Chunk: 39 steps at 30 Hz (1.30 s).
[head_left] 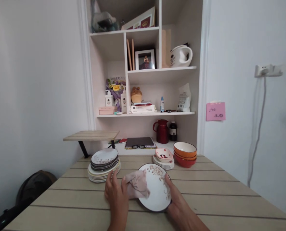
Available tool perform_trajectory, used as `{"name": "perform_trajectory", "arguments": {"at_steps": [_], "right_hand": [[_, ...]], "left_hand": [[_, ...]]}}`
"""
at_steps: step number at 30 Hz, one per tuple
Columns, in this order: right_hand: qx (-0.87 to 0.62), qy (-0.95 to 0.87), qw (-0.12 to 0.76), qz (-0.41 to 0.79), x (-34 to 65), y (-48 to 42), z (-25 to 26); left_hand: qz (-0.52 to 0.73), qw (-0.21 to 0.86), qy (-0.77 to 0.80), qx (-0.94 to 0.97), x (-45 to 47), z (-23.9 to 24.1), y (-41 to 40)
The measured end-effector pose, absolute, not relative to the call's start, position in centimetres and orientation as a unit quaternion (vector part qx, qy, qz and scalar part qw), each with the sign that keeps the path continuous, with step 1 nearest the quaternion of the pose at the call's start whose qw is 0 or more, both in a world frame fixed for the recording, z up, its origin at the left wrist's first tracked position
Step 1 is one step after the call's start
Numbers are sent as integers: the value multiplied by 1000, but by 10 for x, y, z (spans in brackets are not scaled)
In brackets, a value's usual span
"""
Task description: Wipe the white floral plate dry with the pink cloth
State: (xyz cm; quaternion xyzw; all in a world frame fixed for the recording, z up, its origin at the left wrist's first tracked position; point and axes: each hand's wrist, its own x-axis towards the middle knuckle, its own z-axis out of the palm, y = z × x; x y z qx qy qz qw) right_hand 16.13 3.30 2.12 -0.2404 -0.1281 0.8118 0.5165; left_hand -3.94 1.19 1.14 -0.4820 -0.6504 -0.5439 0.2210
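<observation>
A white plate point(155, 189) with a dark rim and brown flower pattern is held tilted above the table. My right hand point(176, 200) grips its right edge, thumb on the upper face and the other fingers hidden underneath. A crumpled pale pink cloth point(137, 184) lies against the plate's left side. My left hand point(116, 192) is at the cloth's left end, with the thumb against it and the fingers curled; part of that grip is hidden. Behind my left hand stands a stack of plates point(104, 176), dark-rimmed ones on top of pale ones.
Beyond the plate, a small pink patterned bowl point(164, 155) tops a stack of white dishes point(167, 165). Orange and red bowls point(185, 157) are nested beside it. A small raised shelf point(91, 135) stands at the back left. A red jug point(162, 131) and laptop point(139, 141) are behind the slatted table point(212, 199).
</observation>
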Motion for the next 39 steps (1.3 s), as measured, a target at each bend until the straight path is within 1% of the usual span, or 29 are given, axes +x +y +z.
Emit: {"name": "perform_trajectory", "arguments": {"at_steps": [3, 7, 9, 14, 16, 18, 21, 24, 29, 31, 35, 39], "right_hand": [[-238, -134, 519, 810, 161, 34, 18], [-241, -155, 525, 801, 160, 33, 16], [-243, -165, 533, 794, 159, 30, 18], [-260, -139, 537, 790, 154, 22, 27], [-262, -135, 539, 789, 153, 20, 29], [-261, -141, 538, 789, 152, 20, 30], [-277, -147, 535, 784, 152, 22, 29], [-293, -148, 537, 777, 153, 23, 28], [-273, -164, 546, 775, 150, 23, 24], [-267, -172, 553, 770, 148, 24, 21], [-282, -200, 563, 750, 146, 29, 17], [-300, -221, 557, 742, 146, 31, 14]], "left_hand": [[-549, 227, -643, -483, -44, 9, 12], [-528, 236, -578, -576, -39, 7, 9], [-505, 202, -564, -621, -33, 5, 10], [-460, 65, -565, -682, -25, -3, 17], [-461, 40, -557, -690, -26, -4, 18], [-475, 38, -549, -687, -28, -5, 19], [-499, 59, -534, -680, -29, -9, 22], [-501, 104, -519, -684, -31, -13, 26], [-439, 235, -537, -681, -32, -14, 24], [-408, 272, -558, -670, -30, -12, 22], [-361, 312, -575, -664, -23, -10, 21], [-364, 345, -520, -691, -19, -11, 24]]}}
